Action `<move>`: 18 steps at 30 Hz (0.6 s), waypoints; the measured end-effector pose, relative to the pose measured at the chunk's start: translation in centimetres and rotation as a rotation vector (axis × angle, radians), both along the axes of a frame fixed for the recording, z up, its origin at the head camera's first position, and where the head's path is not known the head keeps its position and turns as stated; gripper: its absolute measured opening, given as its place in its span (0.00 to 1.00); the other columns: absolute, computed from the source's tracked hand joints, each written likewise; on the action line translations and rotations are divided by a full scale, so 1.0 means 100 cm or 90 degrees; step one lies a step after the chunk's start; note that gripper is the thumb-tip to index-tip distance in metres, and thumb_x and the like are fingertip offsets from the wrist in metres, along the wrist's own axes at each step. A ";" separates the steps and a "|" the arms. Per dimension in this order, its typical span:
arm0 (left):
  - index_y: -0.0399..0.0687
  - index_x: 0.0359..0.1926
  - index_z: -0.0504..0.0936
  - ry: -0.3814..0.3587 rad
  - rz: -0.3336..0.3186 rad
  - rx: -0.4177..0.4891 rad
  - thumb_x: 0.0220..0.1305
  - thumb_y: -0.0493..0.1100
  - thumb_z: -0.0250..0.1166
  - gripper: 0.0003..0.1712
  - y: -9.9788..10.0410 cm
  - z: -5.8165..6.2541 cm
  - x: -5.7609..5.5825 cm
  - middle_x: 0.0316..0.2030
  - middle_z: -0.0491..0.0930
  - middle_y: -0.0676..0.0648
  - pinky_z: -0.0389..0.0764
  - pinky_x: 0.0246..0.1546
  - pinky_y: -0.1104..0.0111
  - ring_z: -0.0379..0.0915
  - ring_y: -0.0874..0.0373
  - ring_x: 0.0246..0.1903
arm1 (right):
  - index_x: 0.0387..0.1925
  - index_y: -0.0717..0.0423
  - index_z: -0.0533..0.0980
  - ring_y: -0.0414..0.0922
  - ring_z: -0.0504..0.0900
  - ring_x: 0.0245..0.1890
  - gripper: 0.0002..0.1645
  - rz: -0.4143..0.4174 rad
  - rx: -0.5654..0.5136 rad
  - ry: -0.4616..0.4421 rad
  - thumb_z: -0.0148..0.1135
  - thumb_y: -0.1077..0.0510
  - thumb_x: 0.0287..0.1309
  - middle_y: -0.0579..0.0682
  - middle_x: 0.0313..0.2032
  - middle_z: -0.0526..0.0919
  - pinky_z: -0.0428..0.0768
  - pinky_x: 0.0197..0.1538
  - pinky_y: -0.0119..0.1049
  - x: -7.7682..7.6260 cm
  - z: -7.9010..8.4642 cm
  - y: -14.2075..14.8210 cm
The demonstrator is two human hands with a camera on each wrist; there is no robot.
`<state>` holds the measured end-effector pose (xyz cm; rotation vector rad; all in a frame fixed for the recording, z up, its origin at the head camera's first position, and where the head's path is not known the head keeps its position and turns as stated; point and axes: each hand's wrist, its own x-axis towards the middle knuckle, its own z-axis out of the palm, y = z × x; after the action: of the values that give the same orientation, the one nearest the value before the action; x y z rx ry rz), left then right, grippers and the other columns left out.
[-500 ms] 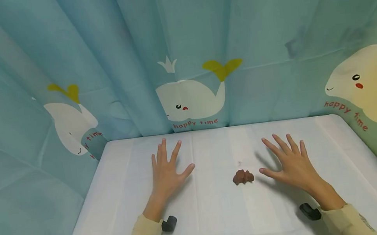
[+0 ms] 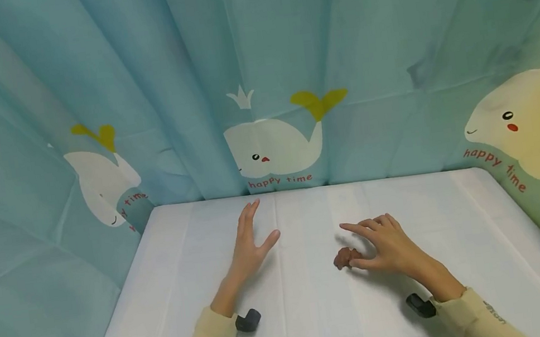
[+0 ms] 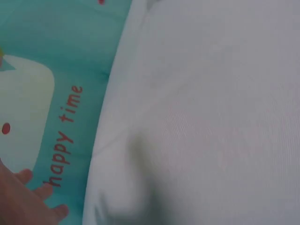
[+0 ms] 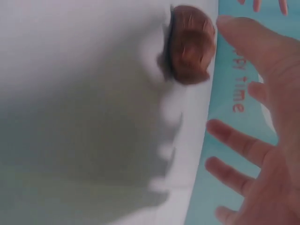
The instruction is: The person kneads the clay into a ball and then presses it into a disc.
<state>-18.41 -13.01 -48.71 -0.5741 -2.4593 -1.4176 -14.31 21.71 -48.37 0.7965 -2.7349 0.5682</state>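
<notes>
A small, lumpy reddish-brown object (image 2: 344, 258) lies on the white-covered table, right of centre in the head view. My right hand (image 2: 392, 246) hovers just to its right, fingers spread and slightly bent, the thumb covering part of the object's right side. In the right wrist view a gap shows between the thumb and the brown object (image 4: 192, 47), whose surface looks grooved; its exact kind is unclear. My left hand (image 2: 247, 253) is over the left half of the table, holding nothing, thumb held away from extended fingers. Some fingers of the left hand (image 3: 23, 199) appear in the left wrist view.
The table (image 2: 313, 315) is covered with a creased white cloth. Behind it and along both sides hangs a blue-green curtain (image 2: 375, 37) printed with whales and red lettering. A dark device (image 2: 248, 321) sits at the left wrist, another (image 2: 420, 305) at the right.
My right hand has moved left to the brown object, its fingers drawing closer together. The left hand has turned slightly, its fingers nearer each other. The brown object has barely shifted in view.
</notes>
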 end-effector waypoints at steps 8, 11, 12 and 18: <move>0.42 0.81 0.51 -0.010 -0.044 0.101 0.68 0.40 0.67 0.48 0.007 -0.002 -0.003 0.78 0.54 0.40 0.56 0.72 0.43 0.51 0.39 0.76 | 0.60 0.45 0.81 0.44 0.72 0.40 0.34 0.015 0.004 -0.073 0.80 0.45 0.49 0.38 0.37 0.81 0.68 0.58 0.61 0.002 0.000 -0.012; 0.42 0.81 0.51 -0.008 -0.056 0.119 0.68 0.37 0.66 0.47 0.008 -0.004 -0.002 0.78 0.54 0.39 0.58 0.71 0.41 0.51 0.39 0.76 | 0.55 0.45 0.84 0.43 0.73 0.39 0.28 0.020 0.017 -0.077 0.79 0.48 0.50 0.35 0.35 0.81 0.69 0.58 0.63 0.003 0.000 -0.013; 0.42 0.81 0.51 -0.008 -0.059 0.125 0.68 0.37 0.66 0.47 0.008 -0.004 -0.002 0.78 0.54 0.38 0.58 0.71 0.41 0.51 0.38 0.75 | 0.53 0.45 0.84 0.43 0.74 0.39 0.26 0.022 0.021 -0.080 0.78 0.49 0.50 0.35 0.35 0.81 0.69 0.57 0.63 0.003 0.000 -0.014; 0.42 0.81 0.51 -0.017 -0.065 0.135 0.69 0.37 0.64 0.45 0.010 -0.006 -0.001 0.79 0.53 0.39 0.58 0.71 0.42 0.50 0.38 0.75 | 0.47 0.44 0.86 0.44 0.76 0.39 0.19 0.014 0.039 -0.098 0.78 0.48 0.53 0.38 0.37 0.83 0.70 0.56 0.66 0.002 0.001 -0.015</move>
<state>-18.48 -11.98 -49.32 -0.6441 -2.2896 -1.7093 -14.10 20.25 -48.24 0.8312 -2.8997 0.5764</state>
